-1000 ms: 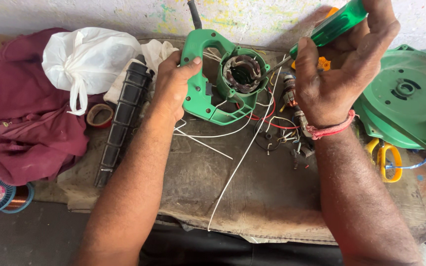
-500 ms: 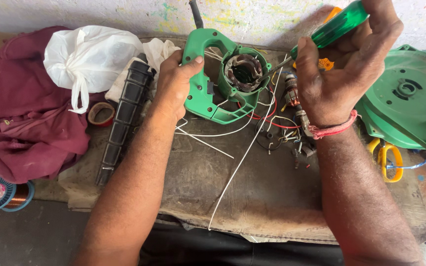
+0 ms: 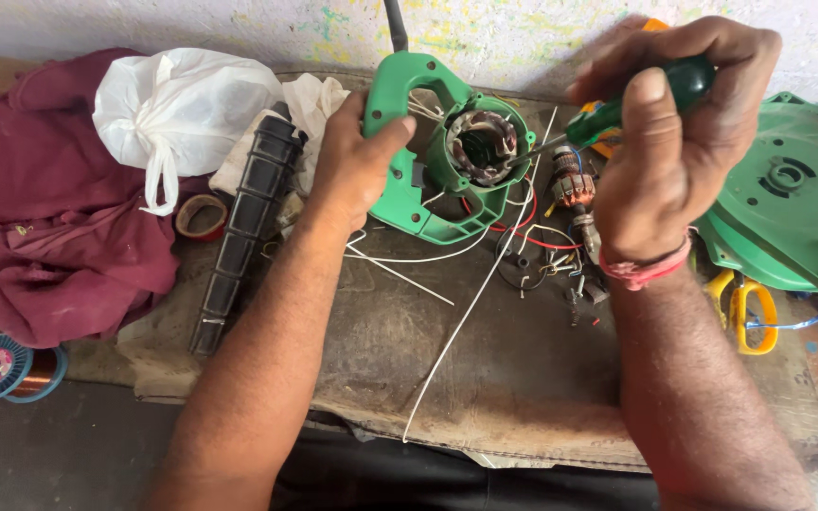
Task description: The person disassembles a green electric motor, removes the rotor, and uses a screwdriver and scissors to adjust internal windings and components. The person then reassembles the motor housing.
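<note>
Left hand (image 3: 357,166) is gripping the housing (image 3: 418,142); right hand (image 3: 674,142), fingers closed, is hiding most of the screwdriver (image 3: 608,115) beside it.

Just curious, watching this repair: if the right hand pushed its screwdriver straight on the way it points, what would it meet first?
Probably the copper-wound motor core inside the green housing. The right hand aims the screwdriver down-left, its tip already at the core's rim; depth is uncertain.
</note>
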